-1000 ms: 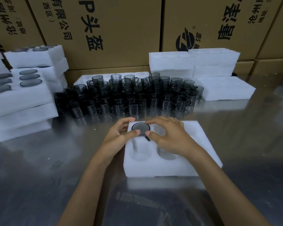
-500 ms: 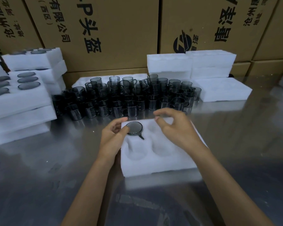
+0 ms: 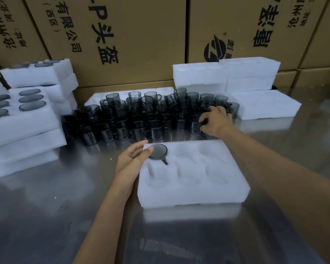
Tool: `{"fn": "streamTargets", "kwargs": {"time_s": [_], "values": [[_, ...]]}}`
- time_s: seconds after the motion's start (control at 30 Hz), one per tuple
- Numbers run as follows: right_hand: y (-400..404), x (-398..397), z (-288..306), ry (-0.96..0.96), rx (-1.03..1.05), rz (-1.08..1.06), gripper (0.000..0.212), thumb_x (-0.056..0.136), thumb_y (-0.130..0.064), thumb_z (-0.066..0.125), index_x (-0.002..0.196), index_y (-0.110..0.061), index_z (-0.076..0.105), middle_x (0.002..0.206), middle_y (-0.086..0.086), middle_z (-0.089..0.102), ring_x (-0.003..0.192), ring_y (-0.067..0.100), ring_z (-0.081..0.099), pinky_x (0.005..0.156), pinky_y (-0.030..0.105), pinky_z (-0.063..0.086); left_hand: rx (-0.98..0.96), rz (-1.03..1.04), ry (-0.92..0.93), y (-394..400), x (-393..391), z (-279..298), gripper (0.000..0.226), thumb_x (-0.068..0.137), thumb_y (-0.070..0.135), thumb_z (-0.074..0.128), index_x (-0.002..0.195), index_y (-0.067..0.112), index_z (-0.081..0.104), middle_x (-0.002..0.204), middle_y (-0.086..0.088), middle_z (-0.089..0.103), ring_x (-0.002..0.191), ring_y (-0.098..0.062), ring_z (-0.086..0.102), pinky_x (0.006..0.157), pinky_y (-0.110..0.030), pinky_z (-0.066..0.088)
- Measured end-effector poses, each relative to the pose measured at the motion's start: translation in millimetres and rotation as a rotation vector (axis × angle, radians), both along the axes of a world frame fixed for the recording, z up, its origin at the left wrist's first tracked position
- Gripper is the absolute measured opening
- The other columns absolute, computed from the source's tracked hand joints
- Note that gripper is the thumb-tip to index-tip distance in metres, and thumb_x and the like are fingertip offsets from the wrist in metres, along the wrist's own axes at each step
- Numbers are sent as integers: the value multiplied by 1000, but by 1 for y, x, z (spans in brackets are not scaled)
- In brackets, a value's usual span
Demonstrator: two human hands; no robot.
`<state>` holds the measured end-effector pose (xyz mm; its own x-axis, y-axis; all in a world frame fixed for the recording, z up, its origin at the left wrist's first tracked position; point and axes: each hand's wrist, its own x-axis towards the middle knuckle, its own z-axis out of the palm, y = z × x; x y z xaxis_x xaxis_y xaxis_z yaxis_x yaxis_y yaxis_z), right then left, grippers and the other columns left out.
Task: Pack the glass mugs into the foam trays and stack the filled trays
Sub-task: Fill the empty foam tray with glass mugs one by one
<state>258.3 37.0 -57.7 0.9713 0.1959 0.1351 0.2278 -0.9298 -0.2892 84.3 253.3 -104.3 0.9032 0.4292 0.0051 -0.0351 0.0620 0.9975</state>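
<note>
Foam tray: a white foam tray (image 3: pixel 192 180) lies flat on the metal bench (image 3: pixel 46 206), near the person, with round pockets in two rows.
Packed mug: one dark glass mug (image 3: pixel 158 151) sits in the far-left pocket of this tray; only its round top and the handle show, the handle pointing toward the person.
Left hand: the left hand (image 3: pixel 131 159) rests at the left edge of the tray, its thumb lying on the foam and touching the rim of the packed mug. The fingers are relaxed and a little spread, and they hold nothing.
Right hand: the right hand (image 3: pixel 215 121) is stretched to the far side of the tray, at the right end of the loose mugs. Its grip is curled round a front-row mug (image 3: pixel 195 125), thumb below and fingers above, and this mug stands upright on the bench.
Loose mugs: a dense group of dark glass mugs (image 3: pixel 141 115) stands in rows beyond the tray, between the two foam piles.
Filled trays: stacked filled trays (image 3: pixel 23 126) are at the left, with mug tops showing in the upper ones.
Spare trays: unfilled white foam trays (image 3: pixel 227 75) are piled at the far right, and one more lies flat beside them.
Background: cardboard boxes (image 3: pixel 122 35) with printed characters stand behind everything.
</note>
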Motion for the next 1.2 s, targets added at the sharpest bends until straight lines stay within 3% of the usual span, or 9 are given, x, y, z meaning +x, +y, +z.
{"fn": "streamTargets", "kwargs": {"time_s": [0.13,0.33,0.4,0.5,0.67,0.8,0.9,1.03,1.2], "values": [[3,-7,-2,-143,38,108,18,84,-13,68,94,-27,75,137,5,53,135,26,33,110,33,23,-3,-32,44,4,-1,1,23,82,28,80,104,31,75,98,10,77,93,-9,73,89,-32,55],[10,-58,9,-317,249,262,10,86,-11,66,94,-17,68,107,-2,68,109,28,57,94,37,44,344,166,-172,-5,-5,16,18,88,26,73,106,28,73,101,17,73,102,1,65,99,-31,51],[13,-86,12,-398,326,300,8,85,-14,68,92,-19,67,116,-4,68,108,25,62,83,32,47,474,176,-237,-13,-11,24,26,89,25,73,114,29,70,107,20,71,106,6,61,99,-25,49],[15,-121,10,-419,409,349,7,86,-20,70,93,-21,70,139,-8,56,120,15,58,91,36,51,628,90,-272,-28,-18,33,50,87,21,74,133,34,59,123,20,63,115,8,55,96,-13,45],[16,-155,-5,-491,613,414,9,83,-9,74,92,-11,75,135,-1,58,117,16,60,90,42,54,747,-48,-283,-50,-27,40,65,87,17,74,144,35,46,135,17,58,121,-2,56,100,-18,44],[13,-165,-8,-538,679,401,34,84,-11,75,116,-17,67,136,-7,57,125,12,55,100,36,49,791,-12,-347,-52,-30,43,60,85,14,76,138,31,53,128,16,62,115,0,58,98,-13,44],[8,-167,-5,-417,880,440,46,86,-11,75,129,-21,60,132,-8,60,123,9,57,101,27,48,806,8,-398,-53,-28,46,58,83,14,78,134,31,56,125,16,63,115,4,58,97,-10,42],[-6,-160,6,-132,1267,329,34,95,-4,62,125,-20,64,122,-3,68,109,3,64,89,16,49,807,-1,-378,-58,-16,49,57,77,11,83,128,22,61,117,9,67,103,0,63,91,-8,45],[-18,-150,2,59,1122,272,32,97,-2,55,114,-25,70,108,-13,73,105,1,66,92,16,50,718,-94,-273,-58,-2,45,51,72,13,87,115,25,63,102,21,66,94,11,61,80,-5,45]]}}
